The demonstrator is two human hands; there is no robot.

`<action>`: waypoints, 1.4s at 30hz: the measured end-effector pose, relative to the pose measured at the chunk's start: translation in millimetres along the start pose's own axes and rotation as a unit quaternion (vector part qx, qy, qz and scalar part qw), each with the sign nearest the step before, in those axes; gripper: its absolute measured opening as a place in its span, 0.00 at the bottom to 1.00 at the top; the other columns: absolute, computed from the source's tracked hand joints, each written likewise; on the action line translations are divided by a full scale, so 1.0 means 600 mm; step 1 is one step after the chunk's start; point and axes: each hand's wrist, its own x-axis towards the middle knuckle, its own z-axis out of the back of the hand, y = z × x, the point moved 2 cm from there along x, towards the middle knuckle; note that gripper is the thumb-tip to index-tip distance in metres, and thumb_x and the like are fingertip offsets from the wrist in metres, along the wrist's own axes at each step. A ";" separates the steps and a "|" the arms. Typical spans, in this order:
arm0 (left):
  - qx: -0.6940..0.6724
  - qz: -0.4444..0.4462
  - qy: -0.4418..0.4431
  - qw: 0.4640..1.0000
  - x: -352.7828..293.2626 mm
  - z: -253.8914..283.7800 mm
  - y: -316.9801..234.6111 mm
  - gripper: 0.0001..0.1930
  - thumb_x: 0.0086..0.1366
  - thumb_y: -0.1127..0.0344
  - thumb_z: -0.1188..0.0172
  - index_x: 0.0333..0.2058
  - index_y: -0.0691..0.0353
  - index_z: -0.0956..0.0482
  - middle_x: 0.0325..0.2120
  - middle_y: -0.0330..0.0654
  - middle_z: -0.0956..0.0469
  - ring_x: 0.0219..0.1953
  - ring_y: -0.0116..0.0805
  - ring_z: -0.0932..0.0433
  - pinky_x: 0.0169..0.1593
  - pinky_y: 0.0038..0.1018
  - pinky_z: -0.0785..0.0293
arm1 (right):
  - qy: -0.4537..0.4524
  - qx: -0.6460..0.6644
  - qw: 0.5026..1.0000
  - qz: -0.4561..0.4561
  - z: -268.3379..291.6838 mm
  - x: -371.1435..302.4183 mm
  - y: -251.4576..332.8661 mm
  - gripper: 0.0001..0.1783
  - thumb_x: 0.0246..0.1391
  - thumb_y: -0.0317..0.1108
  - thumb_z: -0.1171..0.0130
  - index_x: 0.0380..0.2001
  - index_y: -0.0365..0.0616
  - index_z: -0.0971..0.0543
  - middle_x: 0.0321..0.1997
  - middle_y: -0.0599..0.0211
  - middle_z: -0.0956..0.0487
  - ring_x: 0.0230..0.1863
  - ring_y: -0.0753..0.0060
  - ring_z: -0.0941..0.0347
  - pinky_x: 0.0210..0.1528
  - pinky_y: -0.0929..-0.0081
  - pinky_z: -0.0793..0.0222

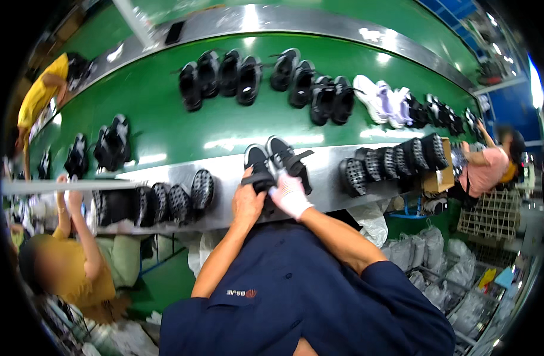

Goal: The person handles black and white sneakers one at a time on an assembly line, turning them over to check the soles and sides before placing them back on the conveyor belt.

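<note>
The bare left hand (247,204) has its fingers curled round the near end of the left shoe (257,155); the white-gloved right hand (291,196) has its fingers bent against the near end of the right shoe (280,148). Both shoes — side by side, toes pointing away from the fingers — are over the steel worktop (224,172). Left of the fingers stands one row of dark shoes (180,202); right of them, another row (396,161). Well beyond — rightward — are white shoes (370,98) on the green belt (177,130).
</note>
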 end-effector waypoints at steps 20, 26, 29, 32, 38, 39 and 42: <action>0.161 -0.141 -0.192 0.958 -0.060 0.029 -0.028 0.12 0.54 0.73 0.33 0.39 0.57 0.19 0.32 0.41 0.27 0.39 0.45 0.25 0.42 0.40 0.29 | 0.213 0.325 0.917 0.092 0.009 0.061 -0.025 0.12 0.52 0.24 0.41 0.41 0.38 0.18 0.32 0.70 0.19 0.35 0.80 0.25 0.41 0.76 0.27; 0.071 -0.079 -0.185 0.977 -0.065 0.001 0.002 0.12 0.57 0.69 0.33 0.39 0.59 0.22 0.32 0.45 0.25 0.41 0.50 0.24 0.46 0.44 0.26 | 0.222 0.350 0.906 0.091 0.004 0.068 -0.037 0.07 0.52 0.24 0.40 0.36 0.39 0.20 0.30 0.72 0.23 0.32 0.80 0.29 0.38 0.74 0.29; 0.079 0.110 -0.208 0.969 -0.074 0.002 -0.013 0.17 0.59 0.69 0.34 0.48 0.60 0.22 0.39 0.51 0.23 0.47 0.54 0.23 0.52 0.44 0.25 | 0.250 0.301 0.916 0.094 0.024 0.061 -0.028 0.07 0.55 0.30 0.36 0.37 0.41 0.20 0.30 0.73 0.23 0.33 0.80 0.28 0.38 0.75 0.29; -0.123 0.342 -0.010 0.931 -0.067 -0.002 0.012 0.24 0.61 0.72 0.38 0.57 0.58 0.24 0.47 0.56 0.25 0.53 0.56 0.24 0.56 0.43 0.25 | 0.284 0.299 0.901 0.137 0.048 0.056 -0.008 0.10 0.57 0.35 0.34 0.39 0.43 0.20 0.33 0.74 0.22 0.33 0.80 0.28 0.37 0.75 0.29; -0.034 0.205 -0.073 0.976 -0.104 0.009 0.054 0.26 0.56 0.79 0.42 0.54 0.54 0.20 0.54 0.57 0.29 0.53 0.60 0.26 0.59 0.45 0.27 | 0.383 0.337 0.841 0.180 0.099 0.031 0.039 0.20 0.60 0.33 0.33 0.54 0.40 0.20 0.40 0.73 0.21 0.35 0.82 0.27 0.38 0.78 0.27; -0.013 0.186 -0.107 0.977 -0.115 0.024 0.045 0.27 0.55 0.81 0.43 0.54 0.54 0.19 0.54 0.56 0.28 0.54 0.59 0.27 0.59 0.44 0.28 | 0.368 0.296 0.860 0.190 0.105 0.017 0.051 0.23 0.59 0.32 0.32 0.57 0.41 0.22 0.41 0.72 0.21 0.36 0.82 0.27 0.38 0.78 0.27; 0.019 0.135 -0.153 0.979 -0.128 0.057 0.016 0.29 0.54 0.84 0.45 0.54 0.53 0.20 0.56 0.54 0.30 0.55 0.60 0.29 0.60 0.45 0.29 | 0.332 0.191 0.896 0.226 0.124 -0.003 0.081 0.30 0.57 0.32 0.30 0.63 0.42 0.25 0.45 0.71 0.21 0.38 0.81 0.27 0.40 0.77 0.27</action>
